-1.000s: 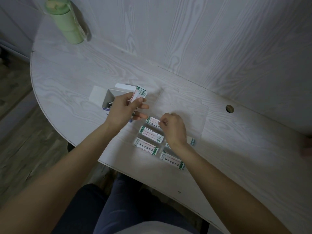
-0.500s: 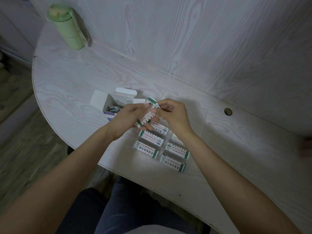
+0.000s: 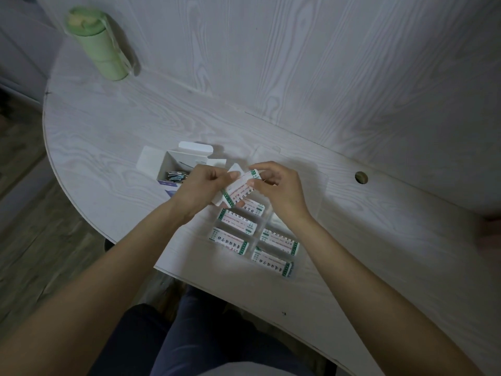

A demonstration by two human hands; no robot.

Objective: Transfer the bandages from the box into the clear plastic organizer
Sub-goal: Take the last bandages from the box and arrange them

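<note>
Both hands [image 3: 206, 185] [image 3: 276, 185] hung over the organizer's [image 3: 311, 221] far cells, blocking them from above. The open box [image 3: 173, 169] stood just left, the bottle [image 3: 100, 44] well apart; table [image 3: 379, 240] lay bare to the right.

Bandages, box and organizer at the table's [image 3: 113, 137] near edge

The open box [image 3: 173, 169] sits left of the clear plastic organizer [image 3: 311, 213], both near the table's near edge. Wrapped bandages [image 3: 238, 225] lie in the organizer's compartments. Above its far-left part, the left hand [image 3: 202, 192] and right hand [image 3: 276, 191] hold a bandage [image 3: 240, 189] between them. A bottle [image 3: 100, 44] stands at the far-left corner; a cable hole [image 3: 361, 177] lies right of the organizer.
</note>
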